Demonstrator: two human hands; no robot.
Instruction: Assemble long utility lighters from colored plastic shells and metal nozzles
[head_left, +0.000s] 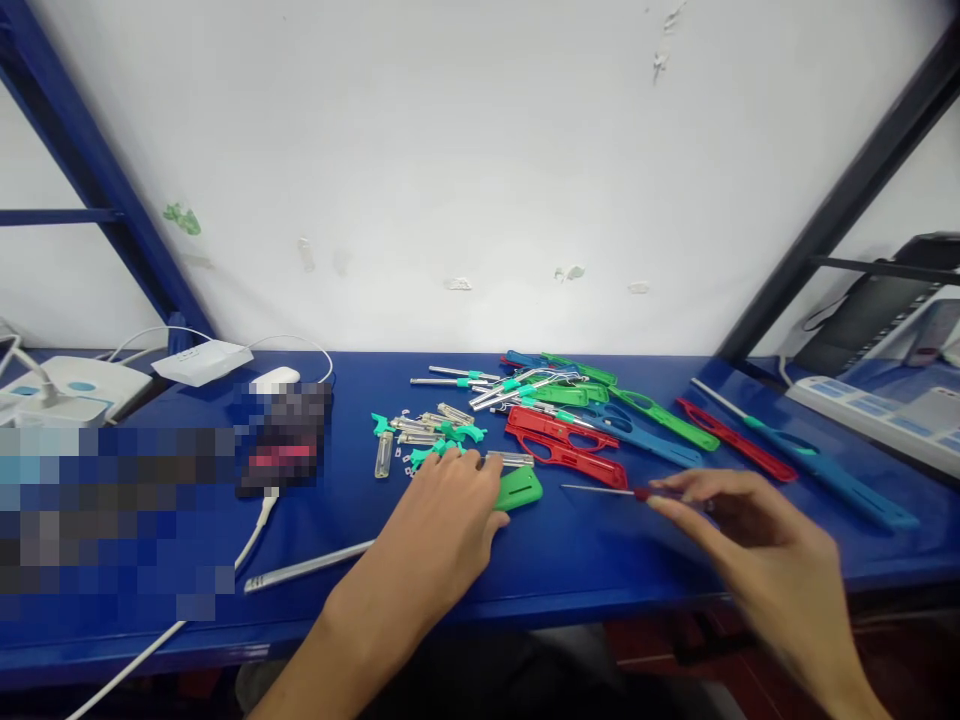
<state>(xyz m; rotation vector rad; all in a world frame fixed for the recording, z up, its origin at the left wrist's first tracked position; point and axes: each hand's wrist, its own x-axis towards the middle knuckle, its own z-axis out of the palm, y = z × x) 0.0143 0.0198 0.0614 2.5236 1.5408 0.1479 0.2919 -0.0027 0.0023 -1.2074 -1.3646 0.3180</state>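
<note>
Screwdriver [640, 494]: held in your right hand [772, 540], its thin shaft pointing left, the tip near the green handle [521, 489] but apart from it.
Right fingers: closed together, thumb and forefinger pinching the tool around its red collar.
Left hand [448, 520]: laid over the near part of the pile, thumb at the near edge of the green handle. You may be gripping that handle, but your own hand hides the contact, so I cannot tell whether these fingers are clamped.
Green handle: flat on the bench [585, 570] between your two hands, partly covered by the left one, its slot facing up.
Metal tube [307, 567]: lying to the left, its far end running behind your left forearm; whether it joins the green handle is hidden.
Loose parts: teal pieces [427, 457] and small metal pieces [383, 455] lie in a heap just beyond your left fingers; red handle shells [596, 466] lie behind the screwdriver.
Step in hand: judging by the tool and the scattered parts, you seem to be working on the green handle.
Next move: probably calls for a steady left hold and a well-aimed tip, clear of your left thumb.
</note>
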